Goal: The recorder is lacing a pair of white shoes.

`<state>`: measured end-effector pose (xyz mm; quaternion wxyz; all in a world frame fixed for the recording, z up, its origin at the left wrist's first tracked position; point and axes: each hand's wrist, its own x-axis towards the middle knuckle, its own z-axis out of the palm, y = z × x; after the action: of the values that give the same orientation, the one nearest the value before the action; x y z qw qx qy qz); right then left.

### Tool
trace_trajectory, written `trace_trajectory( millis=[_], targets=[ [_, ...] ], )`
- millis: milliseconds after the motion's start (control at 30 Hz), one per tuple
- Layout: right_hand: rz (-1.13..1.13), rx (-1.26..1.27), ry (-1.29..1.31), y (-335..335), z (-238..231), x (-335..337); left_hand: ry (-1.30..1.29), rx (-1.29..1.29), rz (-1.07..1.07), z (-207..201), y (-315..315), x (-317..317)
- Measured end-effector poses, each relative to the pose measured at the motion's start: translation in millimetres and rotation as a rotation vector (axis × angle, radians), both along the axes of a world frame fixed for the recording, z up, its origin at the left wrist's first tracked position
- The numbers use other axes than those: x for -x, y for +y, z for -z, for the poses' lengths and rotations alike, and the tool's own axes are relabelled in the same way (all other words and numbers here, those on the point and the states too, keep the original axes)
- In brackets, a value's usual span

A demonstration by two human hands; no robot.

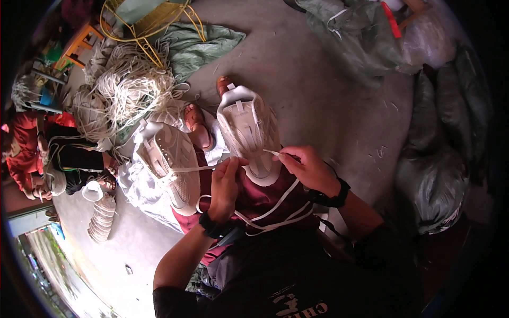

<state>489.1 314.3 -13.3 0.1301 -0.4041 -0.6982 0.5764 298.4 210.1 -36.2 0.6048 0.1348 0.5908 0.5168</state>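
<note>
Two beige sneakers lie toe toward me on my maroon-clad thighs [268, 200]: the left sneaker [183, 159] tilts to one side, the right sneaker [249, 127] lies straighter. A pale shoelace [193, 169] stretches from the left sneaker to my left hand [226, 183], whose fingers are pinched together on it beside the right sneaker's toe. On that toe's other side, my right hand [303, 167] grips a lace end [271, 152] between thumb and fingers, its tip pointing at the shoe. Loose lace loops [275, 220] hang across my lap below both hands.
A tangled heap of pale laces [135, 79] sits far left, near a yellow metal-framed chair [143, 26] and green sheeting [199, 47]. A person in red [26, 146] sits at left, close to a white cup [92, 191] and corded bundle [102, 218]. Dark sacks [432, 175] stand right.
</note>
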Motion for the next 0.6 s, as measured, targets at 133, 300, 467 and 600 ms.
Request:
trace_trajectory(
  millis=[133, 300, 467, 600],
  targets=[
    [0.003, 0.014, -0.009, 19, 6, 7, 0.032, -0.024, -0.088, 14, 19, 2],
    [0.015, 0.079, 0.058, 37, 23, 13, 0.115, 0.0, -0.09, 37, 38, 1],
    [0.053, 0.002, 0.084, 53, 45, 19, 0.264, -0.141, -0.075, 46, 53, -4],
    [0.133, -0.004, 0.162, 65, 58, 28, 0.267, -0.194, -0.064, 49, 60, -1]
  ],
)
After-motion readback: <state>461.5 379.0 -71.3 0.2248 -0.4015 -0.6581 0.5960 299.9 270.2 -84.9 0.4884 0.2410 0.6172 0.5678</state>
